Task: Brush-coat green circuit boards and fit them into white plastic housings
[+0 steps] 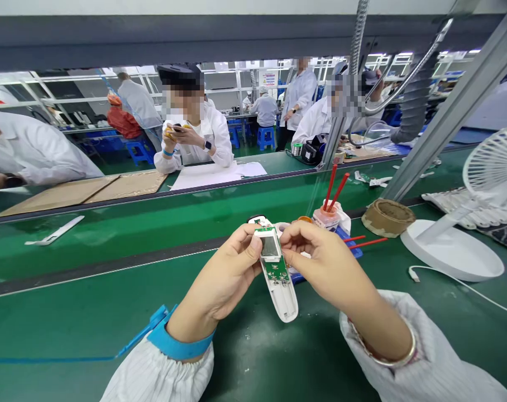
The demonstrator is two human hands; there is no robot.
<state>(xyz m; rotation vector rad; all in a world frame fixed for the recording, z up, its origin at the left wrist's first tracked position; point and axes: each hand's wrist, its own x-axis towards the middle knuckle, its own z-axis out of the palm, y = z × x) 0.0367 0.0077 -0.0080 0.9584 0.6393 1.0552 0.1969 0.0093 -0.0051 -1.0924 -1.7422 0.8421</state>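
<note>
A long white plastic housing with a green circuit board and a small grey screen is held above the green bench, tilted. My left hand grips its left side, thumb beside the screen. At the upper right edge of the housing is my right hand, its thumb and fingers pinched together; whatever lies between those fingertips is hidden. A blue strap circles my left wrist.
Behind my right hand are a small pot with red sticks, a blue tray and a tape roll. A white fan and cable stand right. Beyond the conveyor, people in white coats sit.
</note>
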